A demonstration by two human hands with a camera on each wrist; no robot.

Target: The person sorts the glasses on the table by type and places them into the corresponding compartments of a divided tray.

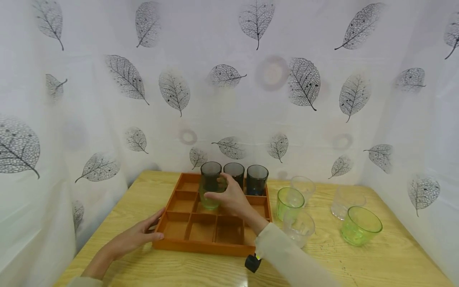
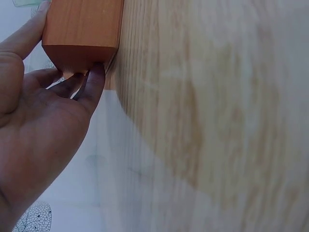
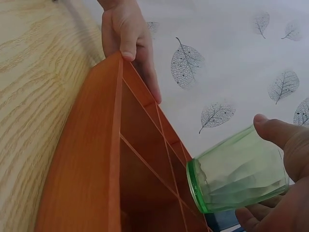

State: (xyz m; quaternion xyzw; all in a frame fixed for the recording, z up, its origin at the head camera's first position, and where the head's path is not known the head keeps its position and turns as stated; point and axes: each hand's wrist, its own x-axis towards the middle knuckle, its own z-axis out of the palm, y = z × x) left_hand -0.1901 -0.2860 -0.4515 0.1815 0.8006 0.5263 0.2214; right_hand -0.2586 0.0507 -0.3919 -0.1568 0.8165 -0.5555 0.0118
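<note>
My right hand (image 1: pixel 234 199) grips a green glass (image 1: pixel 209 199) by its sides, thumb opposite fingers, over the middle row of an orange wooden divided box (image 1: pixel 204 247). In the right wrist view the green glass (image 3: pixel 239 176) is tilted, its thick base towards the compartments; whether it touches the box floor I cannot tell. Along the back row stand dark grey glasses (image 1: pixel 256 179), the left one partly behind the green glass. My left hand (image 1: pixel 130 239) holds the box's front left corner, thumb at the rim and fingers against the side, as the left wrist view shows.
Right of the box, green glasses (image 1: pixel 360 227) and clear glasses (image 1: pixel 299 227) stand on the wooden table (image 1: pixel 172 267). A small black object (image 1: pixel 252 263) is by my right sleeve. A white leaf-patterned curtain (image 1: pixel 229 107) encloses the back and sides.
</note>
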